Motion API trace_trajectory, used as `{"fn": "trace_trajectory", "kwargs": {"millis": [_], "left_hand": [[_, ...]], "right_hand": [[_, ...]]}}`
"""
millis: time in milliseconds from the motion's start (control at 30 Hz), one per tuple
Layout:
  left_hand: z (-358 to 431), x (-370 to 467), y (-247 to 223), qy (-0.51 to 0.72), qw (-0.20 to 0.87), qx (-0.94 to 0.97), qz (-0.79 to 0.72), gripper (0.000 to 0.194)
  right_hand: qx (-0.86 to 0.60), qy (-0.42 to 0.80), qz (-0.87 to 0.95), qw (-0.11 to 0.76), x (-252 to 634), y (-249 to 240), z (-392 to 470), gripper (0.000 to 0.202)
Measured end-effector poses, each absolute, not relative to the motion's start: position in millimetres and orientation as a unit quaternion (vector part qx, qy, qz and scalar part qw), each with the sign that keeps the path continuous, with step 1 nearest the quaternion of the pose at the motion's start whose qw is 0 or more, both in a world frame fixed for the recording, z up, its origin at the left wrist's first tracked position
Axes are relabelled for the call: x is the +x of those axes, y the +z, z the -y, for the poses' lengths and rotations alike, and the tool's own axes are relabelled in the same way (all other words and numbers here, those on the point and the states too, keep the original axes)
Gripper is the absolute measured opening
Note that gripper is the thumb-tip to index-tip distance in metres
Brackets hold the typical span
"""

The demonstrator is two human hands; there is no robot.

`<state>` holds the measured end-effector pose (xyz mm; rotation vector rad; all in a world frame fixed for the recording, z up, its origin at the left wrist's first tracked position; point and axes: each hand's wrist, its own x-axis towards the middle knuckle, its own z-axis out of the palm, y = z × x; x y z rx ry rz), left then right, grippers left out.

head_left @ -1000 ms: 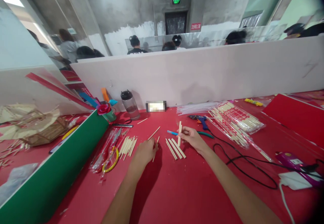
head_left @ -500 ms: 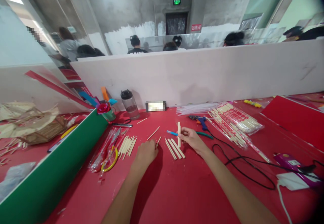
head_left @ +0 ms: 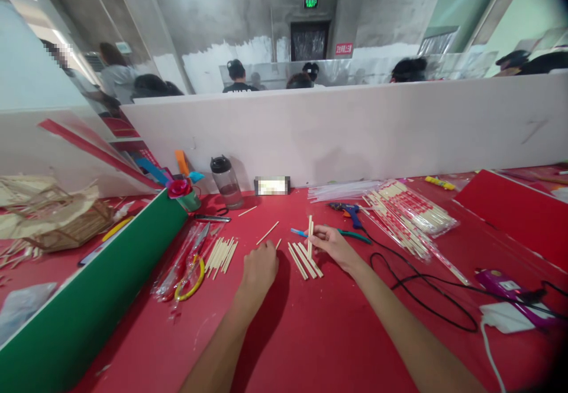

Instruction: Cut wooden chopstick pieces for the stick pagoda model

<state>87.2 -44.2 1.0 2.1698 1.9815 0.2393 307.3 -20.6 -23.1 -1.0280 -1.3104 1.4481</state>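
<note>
My right hand (head_left: 335,246) pinches two pale wooden chopstick pieces (head_left: 310,228), held upright side by side. Just below them, several thicker chopstick pieces (head_left: 299,261) lie in a slanted row on the red table (head_left: 306,334). My left hand (head_left: 261,267) is closed, knuckles up, around a thin wooden stick (head_left: 278,243) whose tip shows past the fingers; the rest is hidden. To its left lies a bunch of thin short sticks (head_left: 222,255). One loose stick (head_left: 267,232) rests beyond the left hand. A blue-tipped tool (head_left: 298,232) with a green handle lies behind the right hand.
Yellow-handled scissors (head_left: 190,286) lie left beside a green board (head_left: 110,292). A bottle (head_left: 225,183) stands at the back. Right are a glue gun (head_left: 350,212), its black cable (head_left: 426,276), packed chopsticks (head_left: 412,209) and a purple power strip (head_left: 503,286). A white partition (head_left: 355,132) closes the far side.
My left hand has shifted slightly, covering more of the thin stick. My right hand has brought the two chopstick pieces slightly left, over the row. The view has shifted slightly.
</note>
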Motion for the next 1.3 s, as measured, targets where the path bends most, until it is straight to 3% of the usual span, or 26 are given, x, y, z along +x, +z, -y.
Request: {"fn": "trace_trajectory", "kwargs": {"millis": [267, 467, 900, 1300], "left_hand": [[31, 94, 11, 0.354, 0.452, 0.682, -0.453, 0.02], [35, 105, 2, 0.397, 0.557, 0.594, -0.423, 0.032], [36, 103, 3, 0.401, 0.57, 0.593, -0.402, 0.034], [52, 116, 7, 0.362, 0.361, 0.727, -0.459, 0.016]], "right_hand": [[-0.393, 0.601, 0.536, 0.444, 293, -16, 29, 0.035], [-0.373, 0.603, 0.563, 0.425, 283, -14, 34, 0.036], [-0.366, 0.61, 0.544, 0.445, 281, -19, 32, 0.035], [-0.39, 0.56, 0.575, 0.451, 286, -30, 27, 0.031]]}}
